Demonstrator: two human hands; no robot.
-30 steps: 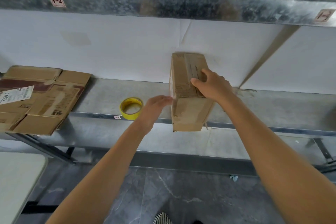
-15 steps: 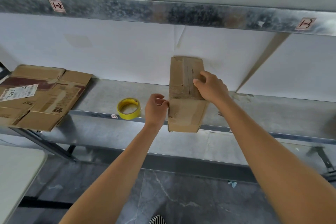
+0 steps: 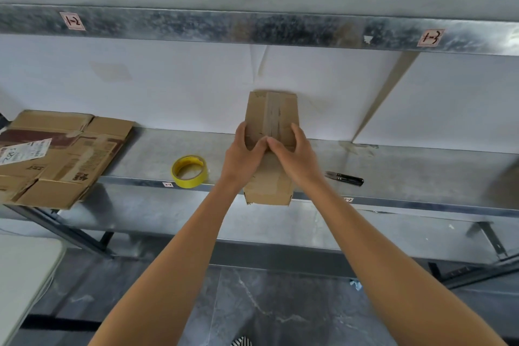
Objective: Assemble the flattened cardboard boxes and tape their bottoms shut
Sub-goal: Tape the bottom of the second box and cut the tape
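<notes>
A small brown cardboard box (image 3: 271, 112) stands on the metal shelf (image 3: 407, 174), its near end hanging over the shelf's front edge. A strip of tape runs along its top face. My left hand (image 3: 243, 156) grips the box's left side and my right hand (image 3: 293, 154) grips its right side. Both thumbs meet on the top face near the middle. A roll of yellow tape (image 3: 189, 171) lies flat on the shelf just left of my left hand. A pile of flattened cardboard boxes (image 3: 61, 157) sits at the shelf's left end.
Small black snips (image 3: 346, 178) lie on the shelf to the right of the box. An upper shelf beam (image 3: 252, 27) runs overhead. A white table corner (image 3: 19, 275) shows at lower left. Grey marble floor lies below.
My left hand has moved from beside the box onto its left side. My right hand has slid toward the near end. The box now sits square to me.
</notes>
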